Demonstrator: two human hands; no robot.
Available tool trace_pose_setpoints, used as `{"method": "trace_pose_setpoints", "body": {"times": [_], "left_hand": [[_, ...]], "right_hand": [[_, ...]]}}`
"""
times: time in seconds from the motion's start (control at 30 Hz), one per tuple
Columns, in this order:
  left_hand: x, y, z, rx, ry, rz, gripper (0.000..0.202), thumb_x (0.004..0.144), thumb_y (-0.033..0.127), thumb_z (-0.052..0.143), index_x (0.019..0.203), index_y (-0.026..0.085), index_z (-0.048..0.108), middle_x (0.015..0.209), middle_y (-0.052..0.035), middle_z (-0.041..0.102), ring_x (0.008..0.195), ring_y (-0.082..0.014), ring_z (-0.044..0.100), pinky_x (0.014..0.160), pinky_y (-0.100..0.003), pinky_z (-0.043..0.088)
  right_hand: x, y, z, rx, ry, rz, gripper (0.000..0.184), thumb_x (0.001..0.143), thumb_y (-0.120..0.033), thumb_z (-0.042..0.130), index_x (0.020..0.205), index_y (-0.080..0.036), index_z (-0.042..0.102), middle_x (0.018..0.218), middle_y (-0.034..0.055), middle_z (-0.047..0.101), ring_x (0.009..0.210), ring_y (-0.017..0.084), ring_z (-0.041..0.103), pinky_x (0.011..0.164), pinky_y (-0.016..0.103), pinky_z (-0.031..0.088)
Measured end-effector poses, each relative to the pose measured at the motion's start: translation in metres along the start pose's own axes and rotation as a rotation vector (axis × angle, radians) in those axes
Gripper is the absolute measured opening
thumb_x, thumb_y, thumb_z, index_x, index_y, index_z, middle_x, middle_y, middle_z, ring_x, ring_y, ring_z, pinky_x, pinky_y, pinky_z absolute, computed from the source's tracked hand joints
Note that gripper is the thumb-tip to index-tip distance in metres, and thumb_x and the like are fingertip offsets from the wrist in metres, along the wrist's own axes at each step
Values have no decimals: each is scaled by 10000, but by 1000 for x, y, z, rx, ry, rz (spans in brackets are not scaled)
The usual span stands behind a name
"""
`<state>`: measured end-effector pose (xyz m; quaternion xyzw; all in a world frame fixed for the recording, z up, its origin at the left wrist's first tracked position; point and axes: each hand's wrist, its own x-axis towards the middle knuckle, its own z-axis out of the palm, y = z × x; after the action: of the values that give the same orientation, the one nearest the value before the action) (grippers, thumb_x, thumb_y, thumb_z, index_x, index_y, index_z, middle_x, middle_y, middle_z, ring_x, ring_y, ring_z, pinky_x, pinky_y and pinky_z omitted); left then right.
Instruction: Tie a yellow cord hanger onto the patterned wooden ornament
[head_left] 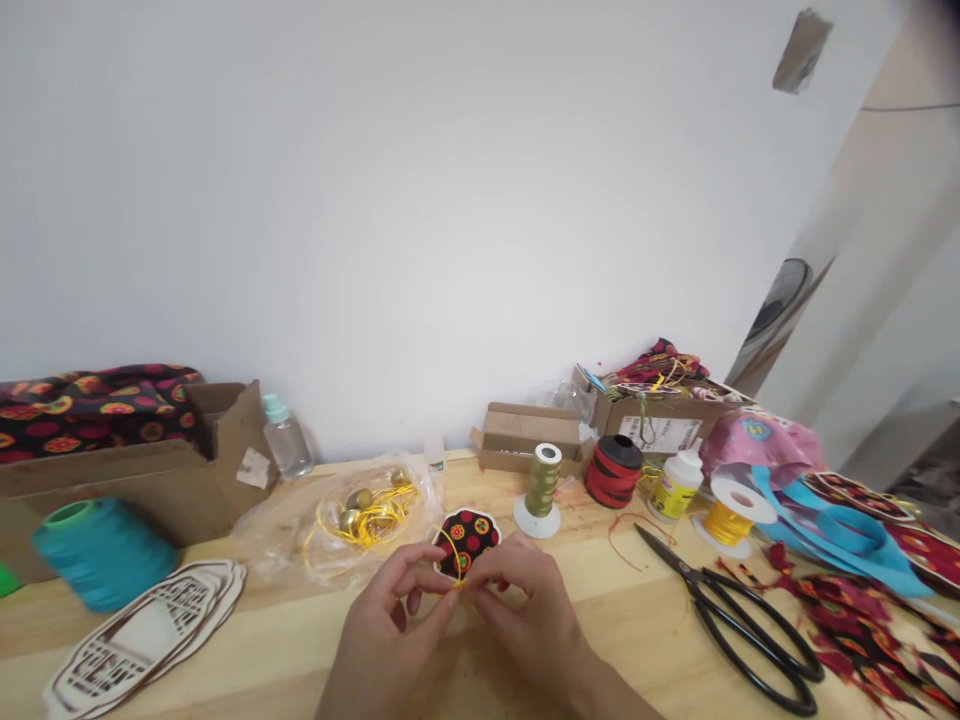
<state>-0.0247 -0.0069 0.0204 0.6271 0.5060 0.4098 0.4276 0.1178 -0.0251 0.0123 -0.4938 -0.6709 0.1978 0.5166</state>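
My left hand [409,610] and my right hand [521,600] meet fingertip to fingertip above the front middle of the table. Both pinch a thin yellow cord [459,560], which loops up between them. Just beyond my fingers lies a scalloped piece covered in black, red and orange patterned fabric [468,540]; the cord crosses its left side. My fingers hide part of its lower edge. Behind my left hand, a clear plastic bag [277,530] holds brass-coloured bells [350,521] tied with yellow cord.
Black-handled scissors [739,625] lie at right beside fabric scraps [862,620]. Spools of olive thread [541,485], red cord [613,472] and yellow cord [729,515] stand behind, with a glue bottle [677,487]. Left are a teal thread cone [105,555], cut-out wooden panels [142,635] and a cardboard box [232,450].
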Motion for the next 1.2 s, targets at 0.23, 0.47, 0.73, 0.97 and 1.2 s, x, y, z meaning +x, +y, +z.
{"method": "trace_pose_setpoints", "body": {"times": [0.23,0.47,0.73,0.97,1.2], "left_hand": [[1,-5,3,43,18,24,264,644,313,594,860,192,501,635,12,653,616,-153,552,579,-226,403],[-2,-13,2,212,4,81,379,700,351,536,1055,218,512,734,11,669,571,-148,512,558,-235,399],[-3,-13,7,163,17,78,351,672,297,570,1016,224,575,725,-1,677,601,-158,523,606,-247,405],[3,-7,7,-498,-66,-215,428,536,234,696,935,145,569,578,18,665,588,-130,575,584,-203,426],[3,-6,6,-458,-59,-194,404,557,210,692,931,136,559,592,-6,684,574,-117,583,569,-185,429]], "right_hand": [[1,2,-1,-130,-17,-155,138,685,-111,556,682,-222,639,708,7,666,666,143,544,636,259,415],[-2,3,0,-215,-1,-91,135,656,-107,573,686,-212,652,751,24,635,717,156,533,636,258,423],[-5,1,5,-225,82,-68,174,599,-54,553,616,-203,641,735,25,586,710,147,522,603,239,419],[-2,-4,3,-4,47,-22,139,594,-65,519,620,-168,608,702,30,508,648,133,505,468,197,389],[0,-4,3,50,36,27,80,613,-96,558,624,-169,588,698,27,527,662,140,511,566,238,412]]}}
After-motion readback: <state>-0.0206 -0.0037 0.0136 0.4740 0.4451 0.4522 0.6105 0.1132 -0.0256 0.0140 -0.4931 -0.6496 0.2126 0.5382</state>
